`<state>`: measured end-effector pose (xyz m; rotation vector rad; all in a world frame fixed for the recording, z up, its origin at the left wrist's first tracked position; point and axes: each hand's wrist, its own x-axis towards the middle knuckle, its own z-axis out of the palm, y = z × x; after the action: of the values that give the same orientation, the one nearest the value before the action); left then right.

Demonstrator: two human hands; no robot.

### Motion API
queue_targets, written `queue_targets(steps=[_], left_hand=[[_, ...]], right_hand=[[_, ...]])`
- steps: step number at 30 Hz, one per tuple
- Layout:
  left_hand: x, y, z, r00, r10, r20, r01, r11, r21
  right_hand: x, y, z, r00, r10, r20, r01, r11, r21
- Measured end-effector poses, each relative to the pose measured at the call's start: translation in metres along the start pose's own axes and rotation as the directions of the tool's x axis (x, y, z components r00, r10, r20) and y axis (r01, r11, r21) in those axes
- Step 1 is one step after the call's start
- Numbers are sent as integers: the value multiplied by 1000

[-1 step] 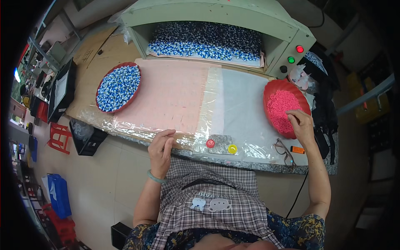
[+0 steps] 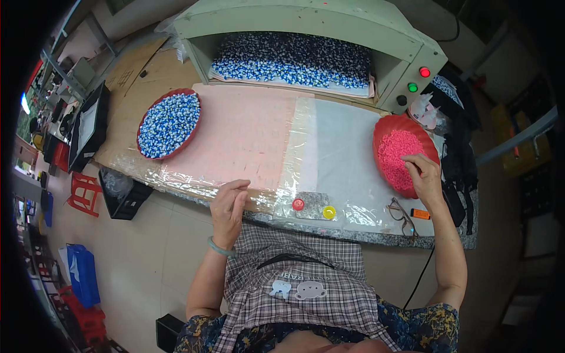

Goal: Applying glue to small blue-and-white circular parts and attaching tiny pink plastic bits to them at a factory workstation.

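Observation:
A wide pink sheet (image 2: 241, 135) lies flat on the worktable under clear plastic film (image 2: 329, 147). My left hand (image 2: 228, 206) rests at the table's near edge, its curled fingers pinching the near edge of the sheet. At the right end stands a red bowl (image 2: 385, 126) filled with small pink pieces (image 2: 395, 150). My right hand (image 2: 422, 176) reaches into the bowl's near side, its fingertips bunched on some of the pink pieces.
A red bowl of blue-and-white pieces (image 2: 169, 123) sits at the left. A pale green machine (image 2: 306, 17) at the back holds a tray of the same pieces. A red cap (image 2: 298, 204), a yellow cap (image 2: 329, 212), glasses (image 2: 401, 215) and a black bag (image 2: 456, 159) lie nearby.

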<state>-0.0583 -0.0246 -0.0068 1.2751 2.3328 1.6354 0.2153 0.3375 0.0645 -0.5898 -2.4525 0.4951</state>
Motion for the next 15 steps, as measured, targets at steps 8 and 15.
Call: queue_targets(steps=[8, 15], left_hand=[[156, -56, 36, 938, 301, 172, -339, 897, 283], [339, -101, 93, 938, 309, 159, -340, 721, 604]], right_hand=[[44, -41, 48, 972, -97, 213, 69, 989, 134], [32, -58, 54, 938, -175, 300, 133, 979, 156]])
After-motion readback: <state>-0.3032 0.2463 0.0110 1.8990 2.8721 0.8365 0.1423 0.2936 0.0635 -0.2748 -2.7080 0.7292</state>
